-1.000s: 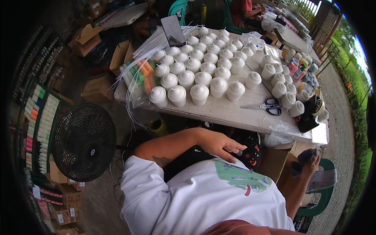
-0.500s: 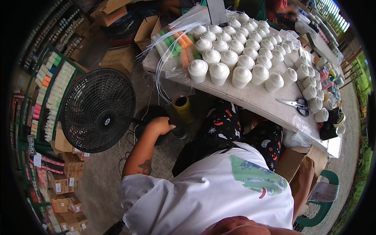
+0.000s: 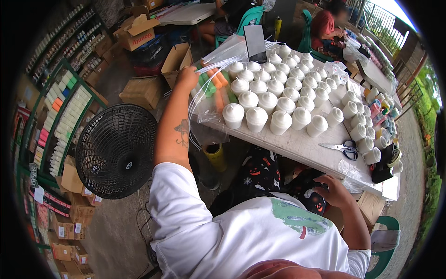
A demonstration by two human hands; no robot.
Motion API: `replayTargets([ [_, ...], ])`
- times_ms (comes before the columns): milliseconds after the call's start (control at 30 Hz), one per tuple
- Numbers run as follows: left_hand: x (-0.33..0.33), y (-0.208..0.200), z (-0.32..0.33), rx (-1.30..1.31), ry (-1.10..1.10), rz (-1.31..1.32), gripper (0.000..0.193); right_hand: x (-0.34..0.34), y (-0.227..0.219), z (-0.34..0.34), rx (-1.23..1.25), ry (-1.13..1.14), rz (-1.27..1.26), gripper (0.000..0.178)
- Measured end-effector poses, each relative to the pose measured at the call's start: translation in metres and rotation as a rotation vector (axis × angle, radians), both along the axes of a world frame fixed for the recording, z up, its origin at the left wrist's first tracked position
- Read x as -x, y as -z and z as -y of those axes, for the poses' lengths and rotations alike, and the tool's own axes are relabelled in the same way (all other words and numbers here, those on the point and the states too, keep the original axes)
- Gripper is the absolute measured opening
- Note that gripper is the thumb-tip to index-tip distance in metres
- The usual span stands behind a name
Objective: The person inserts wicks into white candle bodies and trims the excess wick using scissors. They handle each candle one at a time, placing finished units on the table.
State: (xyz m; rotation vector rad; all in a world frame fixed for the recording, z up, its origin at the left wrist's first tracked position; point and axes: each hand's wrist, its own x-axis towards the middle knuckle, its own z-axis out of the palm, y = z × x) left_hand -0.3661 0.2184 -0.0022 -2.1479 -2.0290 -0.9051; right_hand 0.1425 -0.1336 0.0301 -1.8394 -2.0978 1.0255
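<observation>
My left hand (image 3: 186, 78), its arm stretched forward, is closed round a bundle of long white wicks (image 3: 211, 67) at the table's left corner; its fingertips are partly hidden. Beside it, green and orange sticks (image 3: 211, 83) lie in clear plastic. Over my lap, my right hand (image 3: 332, 189) is held with fingers apart and nothing in it. Rows of white cups with domed, wicked tops (image 3: 267, 101), looking like candles, stand upright on the table (image 3: 278, 142). Dark-handled scissors (image 3: 344, 149) lie near the front edge.
A black fan (image 3: 116, 151) stands at my left, near cardboard boxes (image 3: 141, 90) and stocked shelves (image 3: 58, 109). A phone-like dark panel (image 3: 254, 43) stands upright at the back. A yellow container (image 3: 216, 157) is under the table corner. Other people sit farther back.
My left hand has moved from beside the fan's stand up to the wicks on the table. My right hand has risen into view over my lap. The view has tilted upward slightly.
</observation>
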Motion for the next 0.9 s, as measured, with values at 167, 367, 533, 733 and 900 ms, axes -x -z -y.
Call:
replayTargets([
  [167,0.005,0.003,-0.012,-0.016,0.029,-0.166,0.014,0.0,0.032,-0.005,-0.003,-0.065,-0.029,0.035],
  [367,-0.001,-0.042,-0.002,-0.022,0.206,0.034,0.013,-0.017,0.062,0.003,0.032,-0.038,-0.043,0.036],
  [533,-0.003,-0.107,-0.031,0.237,0.046,0.307,0.019,-0.012,0.056,0.002,0.02,-0.071,-0.001,0.034],
  [733,-0.024,-0.233,-0.012,-0.127,0.064,-0.265,0.024,-0.027,0.05,0.011,-0.021,-0.057,0.002,0.035],
  [900,-0.019,-0.385,0.027,-0.42,0.04,-0.587,0.032,-0.038,-0.004,0.024,-0.064,0.003,0.076,0.033],
])
